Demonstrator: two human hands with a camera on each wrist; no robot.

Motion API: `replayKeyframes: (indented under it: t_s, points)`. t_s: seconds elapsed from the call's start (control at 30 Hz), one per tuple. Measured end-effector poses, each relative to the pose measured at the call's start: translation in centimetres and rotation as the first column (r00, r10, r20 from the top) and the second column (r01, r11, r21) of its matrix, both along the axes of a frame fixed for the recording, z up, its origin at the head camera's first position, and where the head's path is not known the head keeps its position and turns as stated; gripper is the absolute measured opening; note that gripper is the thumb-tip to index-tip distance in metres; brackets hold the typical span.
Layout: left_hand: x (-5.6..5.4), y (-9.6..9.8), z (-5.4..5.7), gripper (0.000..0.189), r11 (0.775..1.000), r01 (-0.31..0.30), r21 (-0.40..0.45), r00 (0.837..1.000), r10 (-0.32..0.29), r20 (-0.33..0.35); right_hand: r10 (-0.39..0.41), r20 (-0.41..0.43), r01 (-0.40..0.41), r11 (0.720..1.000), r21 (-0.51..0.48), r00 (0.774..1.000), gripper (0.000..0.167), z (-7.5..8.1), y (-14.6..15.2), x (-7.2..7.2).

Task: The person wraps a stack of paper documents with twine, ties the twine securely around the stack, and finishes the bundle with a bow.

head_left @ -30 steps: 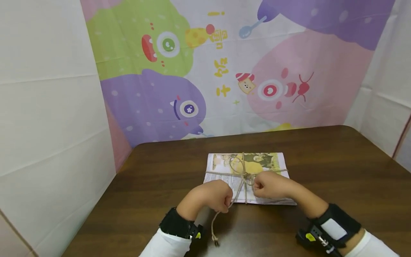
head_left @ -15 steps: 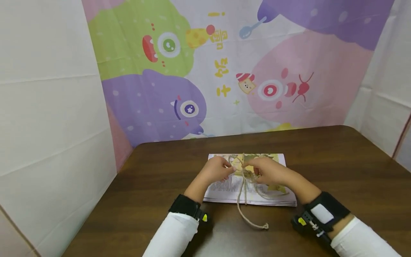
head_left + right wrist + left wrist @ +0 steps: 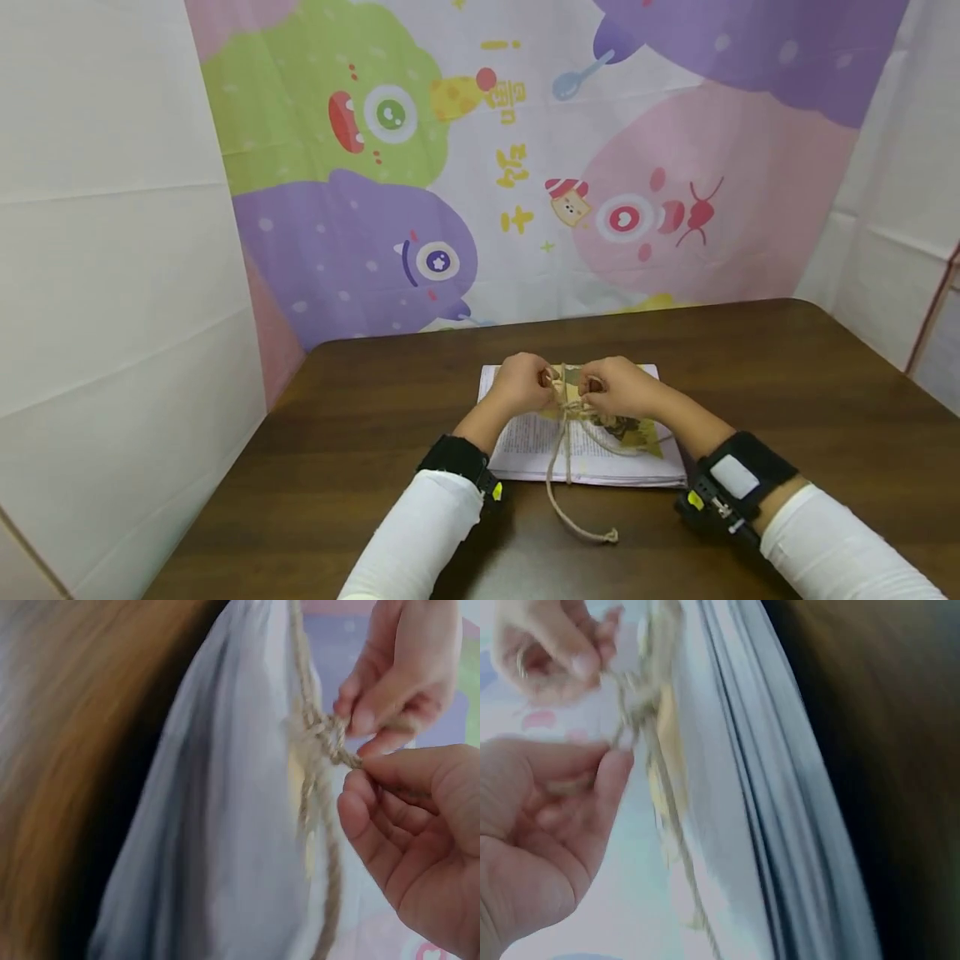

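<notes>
A stack of folded newspapers [image 3: 525, 450] lies on the table, bound crosswise with beige twine [image 3: 553, 475]. At the crossing sits a knot [image 3: 328, 735]. My left hand [image 3: 522, 383] pinches a piece of the twine between thumb and finger, just left of the knot. On the other side my right hand [image 3: 618, 387] pinches another piece of twine, as the right wrist view shows. Both hands are close together over the far half of the stack. One loose twine end hangs over the stack's near edge, its knotted tip [image 3: 611, 536] on the table.
The brown wooden table [image 3: 360, 467] extends on all sides of the stack. Behind it hangs a cartoon-printed cloth [image 3: 525, 183]. White cloth [image 3: 120, 250] covers the left side, and more stands at the right.
My left hand has let go of the near twine end and moved up to the knot. Both hands now grip twine there; the dropped end has swung right onto the table.
</notes>
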State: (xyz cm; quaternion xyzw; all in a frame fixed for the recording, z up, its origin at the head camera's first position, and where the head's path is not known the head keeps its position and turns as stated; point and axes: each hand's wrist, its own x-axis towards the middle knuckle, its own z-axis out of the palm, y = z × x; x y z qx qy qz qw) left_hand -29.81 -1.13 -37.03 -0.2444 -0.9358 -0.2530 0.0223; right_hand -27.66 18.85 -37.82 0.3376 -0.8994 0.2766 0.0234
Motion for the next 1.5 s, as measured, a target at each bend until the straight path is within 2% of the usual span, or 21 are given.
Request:
replayKeyframes:
  t_s: [0.07,0.17,0.23,0.33,0.37,0.43,0.5,0.57,0.63,0.7,0.77,0.83,0.93,1.03,1.1,1.27,1.37,1.43,1.5]
  points:
    - [0.1,-0.4,0.2,0.008,0.993,0.072,-0.094,0.995,-0.078,-0.069,-0.009,-0.061,0.012,0.999,0.053,0.998,0.009,0.2,0.1,0.2]
    - [0.3,-0.3,0.6,0.026,0.96,0.134,-0.244,0.98,-0.164,-0.109,0.014,-0.174,0.017,0.985,0.173,0.985,0.012,0.8,-0.2,0.6]
    - [0.5,0.1,1.0,0.037,0.93,0.149,-0.336,0.975,-0.194,-0.106,0.035,-0.253,0.041,0.956,0.291,0.967,0.014,1.2,-0.7,0.9]
    - [0.7,0.7,1.7,0.048,0.875,0.172,-0.453,0.974,-0.221,-0.057,0.066,-0.298,0.082,0.886,0.456,0.952,0.014,1.6,-1.5,1.4]
    - [0.8,0.9,2.0,0.049,0.864,0.18,-0.471,0.976,-0.218,-0.026,0.072,-0.293,0.087,0.864,0.497,0.953,0.013,1.7,-1.7,1.5]
    - [0.8,1.0,2.5,0.049,0.852,0.195,-0.486,0.98,-0.193,0.053,0.064,-0.244,0.077,0.847,0.525,0.968,0.016,1.8,-2.0,1.6]
    - [0.6,1.1,2.9,0.049,0.849,0.202,-0.488,0.979,-0.161,0.125,0.017,-0.175,0.076,0.857,0.51,0.984,0.02,1.9,-2.2,1.6]
    - [0.3,1.2,3.2,0.052,0.85,0.189,-0.492,0.977,-0.111,0.184,-0.033,-0.109,0.082,0.873,0.481,0.994,0.032,2.0,-2.3,1.4]
    - [0.2,1.4,3.3,0.05,0.838,0.172,-0.518,0.975,-0.07,0.21,-0.066,-0.071,0.092,0.874,0.476,0.995,0.042,2.1,-2.4,1.2]
    - [0.2,1.6,3.2,0.046,0.825,0.165,-0.54,0.975,-0.055,0.214,-0.095,-0.033,0.099,0.872,0.479,0.995,0.044,2.0,-2.5,1.0]
    - [0.4,1.9,3.0,0.044,0.815,0.15,-0.559,0.982,-0.059,0.177,-0.125,0.014,0.104,0.88,0.464,0.992,0.044,1.7,-2.5,0.8]
    - [0.7,2.2,2.7,0.041,0.822,0.121,-0.557,0.989,-0.05,0.141,-0.171,0.082,0.123,0.903,0.41,0.982,0.044,1.5,-2.5,0.8]
    - [1.3,2.4,2.5,0.031,0.846,0.047,-0.531,0.996,-0.002,0.085,-0.23,0.219,0.164,0.945,0.285,0.948,0.052,1.3,-2.5,0.8]
    - [1.9,2.4,2.3,0.022,0.869,0.001,-0.495,0.998,0.032,0.058,-0.236,0.305,0.19,0.966,0.172,0.923,0.057,1.2,-2.6,0.8]
    - [2.1,2.2,2.1,0.024,0.89,-0.011,-0.455,0.999,0.03,0.034,-0.224,0.31,0.193,0.973,0.13,0.924,0.055,1.1,-2.7,0.7]
    - [2.5,1.6,1.3,0.048,0.951,0.003,-0.31,1.0,-0.003,-0.001,-0.201,0.282,0.182,0.979,0.094,0.938,0.042,1.0,-3.0,0.7]
    - [2.3,1.3,0.7,0.053,0.969,0.016,-0.245,1.0,-0.022,-0.021,-0.177,0.32,0.158,0.984,0.086,0.931,0.03,1.2,-3.1,0.8]
    - [2.2,1.1,0.4,0.05,0.977,0.025,-0.212,0.999,-0.031,-0.027,-0.159,0.346,0.137,0.987,0.086,0.925,0.026,1.4,-3.1,0.8]
    - [2.1,0.8,0.2,0.043,0.982,0.028,-0.186,0.999,-0.033,-0.025,-0.144,0.343,0.117,0.988,0.099,0.928,0.024,1.4,-3.0,0.8]
